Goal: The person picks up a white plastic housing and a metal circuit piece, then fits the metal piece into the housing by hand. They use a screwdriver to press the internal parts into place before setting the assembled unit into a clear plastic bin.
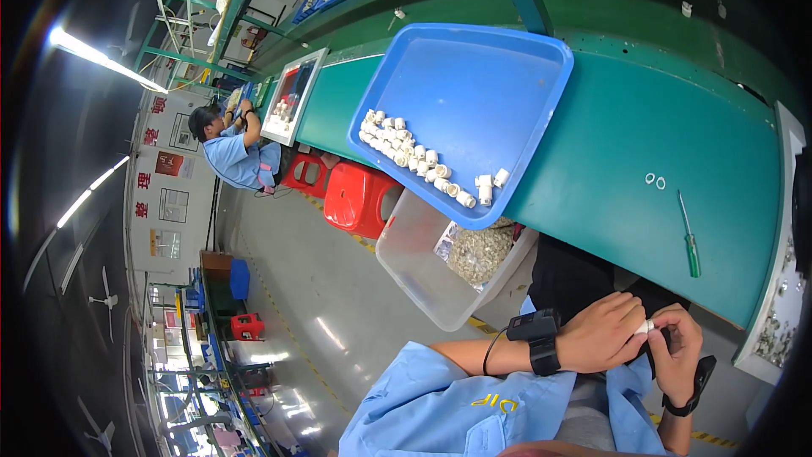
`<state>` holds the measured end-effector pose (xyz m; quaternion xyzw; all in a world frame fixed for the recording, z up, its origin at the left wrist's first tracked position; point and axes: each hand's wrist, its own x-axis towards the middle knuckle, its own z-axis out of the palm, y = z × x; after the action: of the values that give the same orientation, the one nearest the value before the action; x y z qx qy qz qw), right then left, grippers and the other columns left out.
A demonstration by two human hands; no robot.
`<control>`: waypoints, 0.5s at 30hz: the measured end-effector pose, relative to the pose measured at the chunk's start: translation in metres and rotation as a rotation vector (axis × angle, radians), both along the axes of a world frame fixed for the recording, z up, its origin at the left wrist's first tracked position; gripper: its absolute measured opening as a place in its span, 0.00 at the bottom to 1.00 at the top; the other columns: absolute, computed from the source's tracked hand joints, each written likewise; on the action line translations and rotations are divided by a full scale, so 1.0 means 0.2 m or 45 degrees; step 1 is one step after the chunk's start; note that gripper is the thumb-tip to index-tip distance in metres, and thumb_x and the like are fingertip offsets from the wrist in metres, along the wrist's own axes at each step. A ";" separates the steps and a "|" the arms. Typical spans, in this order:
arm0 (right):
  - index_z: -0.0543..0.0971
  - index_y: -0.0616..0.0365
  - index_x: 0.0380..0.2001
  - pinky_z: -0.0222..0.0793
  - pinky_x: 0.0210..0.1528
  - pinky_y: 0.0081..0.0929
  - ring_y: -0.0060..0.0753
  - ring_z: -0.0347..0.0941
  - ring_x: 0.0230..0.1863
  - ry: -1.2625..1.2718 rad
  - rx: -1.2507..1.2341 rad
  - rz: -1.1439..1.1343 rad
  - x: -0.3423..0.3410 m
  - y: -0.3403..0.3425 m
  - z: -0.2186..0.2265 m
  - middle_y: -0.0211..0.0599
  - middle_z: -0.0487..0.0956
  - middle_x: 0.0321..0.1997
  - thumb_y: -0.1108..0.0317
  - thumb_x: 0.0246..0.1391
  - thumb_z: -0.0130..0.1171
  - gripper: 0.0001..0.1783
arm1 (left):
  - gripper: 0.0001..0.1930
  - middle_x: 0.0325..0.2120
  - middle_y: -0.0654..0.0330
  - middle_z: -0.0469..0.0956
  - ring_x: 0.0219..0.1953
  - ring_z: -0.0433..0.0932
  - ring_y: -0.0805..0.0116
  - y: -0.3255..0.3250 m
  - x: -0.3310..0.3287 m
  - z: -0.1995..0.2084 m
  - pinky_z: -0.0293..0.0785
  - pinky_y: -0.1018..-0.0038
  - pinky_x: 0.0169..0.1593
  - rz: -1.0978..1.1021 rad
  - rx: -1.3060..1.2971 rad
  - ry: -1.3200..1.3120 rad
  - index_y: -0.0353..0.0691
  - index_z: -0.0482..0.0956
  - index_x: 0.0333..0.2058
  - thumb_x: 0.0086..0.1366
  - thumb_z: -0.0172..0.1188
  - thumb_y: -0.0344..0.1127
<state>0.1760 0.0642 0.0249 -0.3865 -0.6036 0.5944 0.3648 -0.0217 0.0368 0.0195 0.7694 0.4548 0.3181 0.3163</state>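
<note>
My left hand (599, 332) is closed, its fingertips pinching a small white cylindrical fitting (645, 327). From the other side, my right hand (677, 350) grips the same piece with thumb and fingers, which partly hide it. Both hands are over my lap at the edge of the green workbench (609, 169). A blue tray (474, 76) on the bench holds many similar white cylindrical fittings (410, 152), gathered along its near-left side. Two thin white rings (655, 180) lie on the bench, beside a screwdriver (690, 241) with a green handle.
Below the tray stands a clear plastic bin (414, 241) with a heap of small pale parts (479, 254). Red stools (355, 199) are beside the bench. A white-framed tray (782, 288) borders the right end. Farther left, a co-worker (233, 148) in blue sits at the bench.
</note>
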 end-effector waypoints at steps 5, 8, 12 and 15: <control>0.75 0.67 0.36 0.68 0.40 0.23 0.26 0.72 0.36 0.120 -0.103 0.061 0.01 0.04 0.10 0.41 0.77 0.38 0.82 0.53 0.59 0.06 | 0.12 0.30 0.49 0.66 0.34 0.68 0.47 0.05 -0.04 0.07 0.67 0.58 0.41 -0.191 -0.055 -0.111 0.31 0.67 0.34 0.63 0.56 0.36; 0.76 0.68 0.37 0.68 0.42 0.22 0.26 0.72 0.37 0.131 -0.214 0.061 0.02 0.02 0.13 0.41 0.77 0.38 0.81 0.56 0.60 0.06 | 0.12 0.30 0.49 0.66 0.34 0.68 0.47 0.04 -0.03 0.10 0.67 0.58 0.41 -0.229 -0.060 -0.130 0.31 0.67 0.34 0.64 0.55 0.36; 0.76 0.68 0.38 0.68 0.43 0.21 0.26 0.72 0.38 0.156 -0.263 0.019 0.02 -0.09 0.04 0.41 0.77 0.39 0.81 0.55 0.60 0.07 | 0.12 0.30 0.48 0.67 0.35 0.69 0.47 0.04 -0.09 0.07 0.68 0.57 0.42 -0.306 -0.080 -0.157 0.31 0.67 0.34 0.64 0.55 0.36; 0.76 0.67 0.39 0.68 0.44 0.21 0.25 0.72 0.39 0.199 -0.331 -0.067 -0.03 -0.15 0.03 0.40 0.77 0.40 0.82 0.55 0.59 0.07 | 0.13 0.30 0.48 0.67 0.36 0.69 0.46 0.02 -0.12 0.04 0.69 0.56 0.42 -0.378 -0.122 -0.190 0.31 0.67 0.34 0.64 0.56 0.37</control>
<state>0.1703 0.0342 0.0301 -0.3988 -0.4810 0.6859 0.3729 -0.0453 0.0404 0.0271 0.7863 0.3263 0.3021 0.4291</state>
